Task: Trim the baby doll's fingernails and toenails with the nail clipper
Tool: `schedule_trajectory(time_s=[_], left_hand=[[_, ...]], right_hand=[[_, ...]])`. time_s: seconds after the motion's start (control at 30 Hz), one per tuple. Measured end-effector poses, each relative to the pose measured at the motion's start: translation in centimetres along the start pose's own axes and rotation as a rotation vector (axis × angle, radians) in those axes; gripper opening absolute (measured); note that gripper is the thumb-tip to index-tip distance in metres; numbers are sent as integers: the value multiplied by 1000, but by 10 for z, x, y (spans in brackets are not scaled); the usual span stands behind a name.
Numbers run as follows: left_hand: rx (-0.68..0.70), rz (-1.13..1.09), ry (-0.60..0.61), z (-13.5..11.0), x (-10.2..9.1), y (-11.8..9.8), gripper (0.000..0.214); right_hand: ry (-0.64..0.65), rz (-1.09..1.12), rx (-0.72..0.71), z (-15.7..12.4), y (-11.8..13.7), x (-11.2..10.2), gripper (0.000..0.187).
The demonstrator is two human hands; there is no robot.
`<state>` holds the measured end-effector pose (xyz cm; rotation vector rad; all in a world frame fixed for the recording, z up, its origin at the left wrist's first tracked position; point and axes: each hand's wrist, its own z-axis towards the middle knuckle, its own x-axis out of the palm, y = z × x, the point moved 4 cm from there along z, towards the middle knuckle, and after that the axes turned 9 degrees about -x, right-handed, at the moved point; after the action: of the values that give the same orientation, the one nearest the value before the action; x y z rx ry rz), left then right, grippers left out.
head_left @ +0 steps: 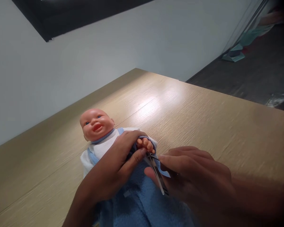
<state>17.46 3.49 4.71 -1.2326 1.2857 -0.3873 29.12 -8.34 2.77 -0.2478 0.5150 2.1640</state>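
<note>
A baby doll (98, 124) in white and blue fleece clothes lies face up on the wooden table. My left hand (118, 164) is closed round the doll's sleeve and hand (145, 144), its thumb just below the small plastic fingers. Between the thumb and fingers of my right hand (194, 173) is a metal nail clipper (158, 173). The clipper's upper end touches or nearly touches the doll's fingertips; I cannot tell which. Blue fleece (137, 201) covers the doll's lower body beneath both hands.
The wooden table (203, 113) runs along a white wall (109, 56), which bears a dark frame (61, 19). To the far right lies a dark floor (251, 75) with a light blue dustpan-like object (234, 54) by the wall.
</note>
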Motion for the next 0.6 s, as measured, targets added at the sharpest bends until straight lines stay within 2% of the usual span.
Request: schedule_trajectory(time_s=[0.07, 0.2, 0.4, 0.6], left_hand=[[-5, 8, -4, 0, 0, 0, 18], [9, 12, -6, 0, 0, -2, 17], [18, 22, -27, 0, -1, 0, 18], [30, 15, -21, -1, 0, -2, 20]], right_hand=[[8, 21, 18, 2, -1, -1, 20], [47, 94, -35, 7, 1, -4, 23], [-21, -23, 33, 3, 2, -2, 19], [-17, 4, 30, 3, 1, 0, 21]])
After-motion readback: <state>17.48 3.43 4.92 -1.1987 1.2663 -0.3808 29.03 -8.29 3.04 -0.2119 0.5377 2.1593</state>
